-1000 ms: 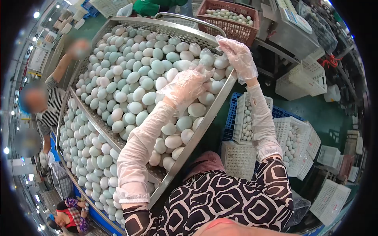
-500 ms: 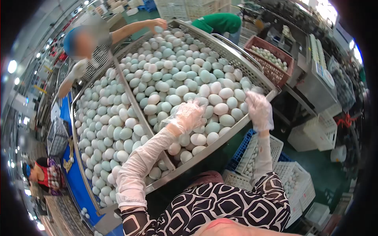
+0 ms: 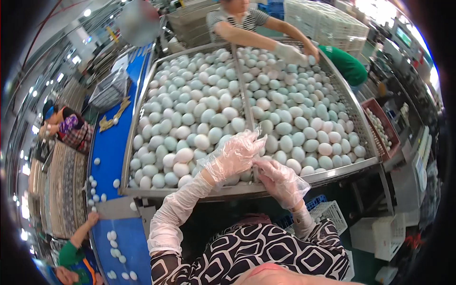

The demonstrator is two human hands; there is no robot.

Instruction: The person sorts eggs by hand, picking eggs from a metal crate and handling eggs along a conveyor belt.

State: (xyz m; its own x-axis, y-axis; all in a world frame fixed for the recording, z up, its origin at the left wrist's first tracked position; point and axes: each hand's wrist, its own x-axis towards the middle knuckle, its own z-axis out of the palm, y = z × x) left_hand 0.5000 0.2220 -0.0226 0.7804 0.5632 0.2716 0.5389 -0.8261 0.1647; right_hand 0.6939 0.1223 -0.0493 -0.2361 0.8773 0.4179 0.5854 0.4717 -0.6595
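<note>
Pale green, white and pinkish eggs (image 3: 209,102) fill a large metal tray (image 3: 313,176) split by a metal divider (image 3: 243,90). My left hand (image 3: 237,153), in a clear plastic glove, is over the front end of the divider with its fingers curled. Just to its right, my right hand (image 3: 278,181), gloved too, is at the tray's front rim, its fingers bent in towards my left hand. The hands are close together, and the crumpled plastic hides whether an egg is between the fingers.
A blue conveyor belt (image 3: 124,237) with scattered eggs runs along the left. Across the tray, a co-worker's gloved hand (image 3: 290,54) reaches over the eggs. A red-brown crate (image 3: 394,145) stands right; white crates (image 3: 332,211) are below. Other people work at left and back right.
My view has swung left, showing more of the belt. My right hand has left the tray's right corner and come beside my left, which is now at the divider. The co-worker's gloved hand now reaches over the tray.
</note>
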